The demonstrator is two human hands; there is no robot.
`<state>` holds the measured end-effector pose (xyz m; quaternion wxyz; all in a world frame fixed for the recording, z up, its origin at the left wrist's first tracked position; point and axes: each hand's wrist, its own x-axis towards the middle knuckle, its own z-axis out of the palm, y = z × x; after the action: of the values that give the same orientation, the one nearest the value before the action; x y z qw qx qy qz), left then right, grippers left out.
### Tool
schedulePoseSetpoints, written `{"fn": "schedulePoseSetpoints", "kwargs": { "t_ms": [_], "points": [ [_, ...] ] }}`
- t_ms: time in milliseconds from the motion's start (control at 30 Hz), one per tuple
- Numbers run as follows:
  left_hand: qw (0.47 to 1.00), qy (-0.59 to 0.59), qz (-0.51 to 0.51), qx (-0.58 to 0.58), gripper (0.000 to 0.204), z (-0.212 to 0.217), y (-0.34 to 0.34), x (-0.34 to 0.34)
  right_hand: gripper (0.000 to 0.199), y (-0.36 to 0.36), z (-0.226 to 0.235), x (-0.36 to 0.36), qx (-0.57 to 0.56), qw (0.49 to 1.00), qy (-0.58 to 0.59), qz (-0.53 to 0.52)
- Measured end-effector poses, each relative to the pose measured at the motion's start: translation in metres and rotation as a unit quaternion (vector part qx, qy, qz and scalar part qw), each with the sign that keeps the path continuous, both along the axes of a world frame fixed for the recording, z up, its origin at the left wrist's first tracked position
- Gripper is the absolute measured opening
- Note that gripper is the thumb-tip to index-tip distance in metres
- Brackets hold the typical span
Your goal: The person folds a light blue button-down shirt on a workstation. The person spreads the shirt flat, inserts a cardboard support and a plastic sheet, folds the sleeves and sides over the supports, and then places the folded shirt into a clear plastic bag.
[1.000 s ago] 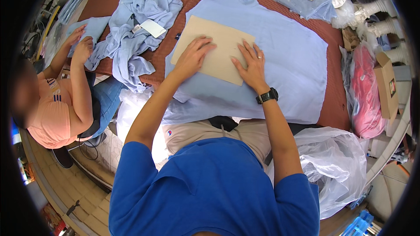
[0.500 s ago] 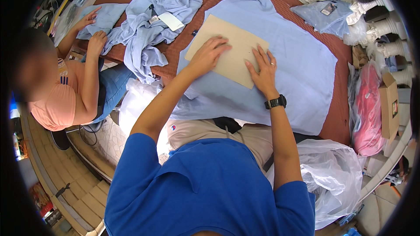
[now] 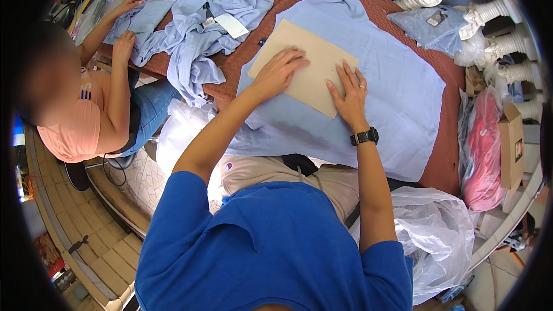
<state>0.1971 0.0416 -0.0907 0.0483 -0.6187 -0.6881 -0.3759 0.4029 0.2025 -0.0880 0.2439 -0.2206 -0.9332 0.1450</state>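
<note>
A light blue shirt (image 3: 397, 98) is spread over the brown-covered table (image 3: 236, 75), its near edge hanging toward my lap. On top of it lies a tan rectangular cardboard sheet (image 3: 314, 75), set at a slant. My left hand (image 3: 281, 72) rests on the left part of the sheet with its fingers stretched out. At the right edge my right hand (image 3: 349, 93) lies flat, fingers spread, partly on the sheet and partly on the cloth. It wears a ring, and a black watch sits on that wrist. Neither hand grips anything.
Crumpled light blue garments (image 3: 207, 23) with a white tag lie to the left, beside a seated co-worker (image 3: 86, 103) handling blue cloth. Bagged blue clothing (image 3: 429, 26), white ruffled rolls (image 3: 498, 43), a pink bagged bundle (image 3: 484, 150) and a cardboard box (image 3: 511, 144) line the right. Clear plastic bags (image 3: 432, 236) hang near my right side.
My hands and the cardboard sheet stay almost in place; the whole view has shifted slightly. The co-worker's hands have moved a little over the blue cloth.
</note>
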Motion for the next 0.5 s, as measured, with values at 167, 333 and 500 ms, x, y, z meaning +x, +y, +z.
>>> {"fn": "schedulePoseSetpoints", "kwargs": {
  "t_ms": [167,333,500],
  "points": [
    [1.000,0.009,0.001,0.005,0.038,-0.0018,0.0014,-0.0006,0.052,0.0006,0.0004,0.0007,-0.003,1.000,-0.001,0.001],
    [1.000,0.009,-0.004,0.009,0.042,-0.0018,0.0015,0.0003,0.052,-0.0011,0.0001,0.0011,0.000,1.000,0.006,-0.002],
    [1.000,0.017,-0.008,0.003,0.046,0.0015,0.0003,0.0014,0.052,-0.0002,-0.0011,0.0019,-0.003,1.000,0.011,0.001]
  ]
}}
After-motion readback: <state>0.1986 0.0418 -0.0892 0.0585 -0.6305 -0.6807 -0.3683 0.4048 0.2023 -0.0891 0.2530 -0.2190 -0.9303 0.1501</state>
